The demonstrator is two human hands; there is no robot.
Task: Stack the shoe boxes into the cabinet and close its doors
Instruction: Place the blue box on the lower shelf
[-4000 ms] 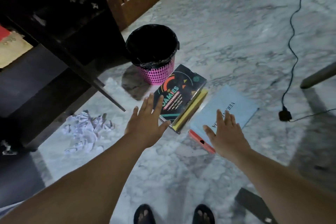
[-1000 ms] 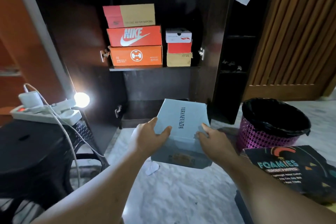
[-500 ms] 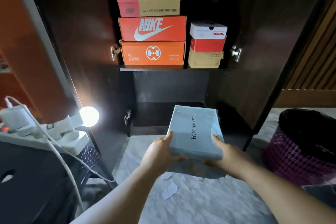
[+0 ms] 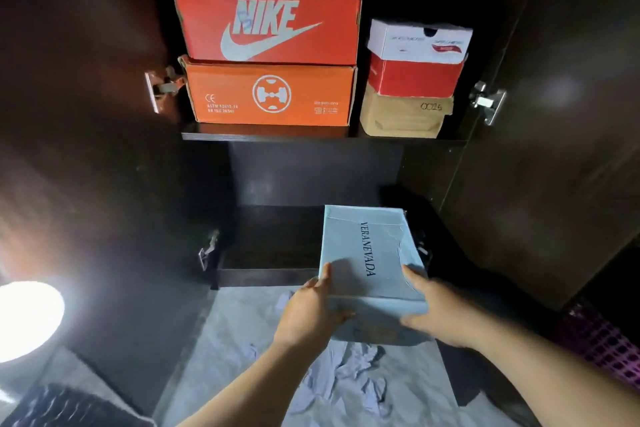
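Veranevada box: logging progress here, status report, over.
Left hand and right hand both grip the pale blue Veranevada box. Box partway into the cabinet's bottom shelf, right side. Doors open. Nothing in the way.

One head-worn wide-angle camera gives the only view. It looks forward and slightly down, straight into the open dark cabinet (image 4: 311, 177) from close in front, near enough that the upper shelf's front edge (image 4: 270, 137) runs across the middle and the topmost box is cut off by the frame's top edge. Both forearms enter from the bottom edge. The wide lens bends the cabinet doors outward at the left and right sides, and marble floor (image 4: 242, 340) fills the bottom centre.
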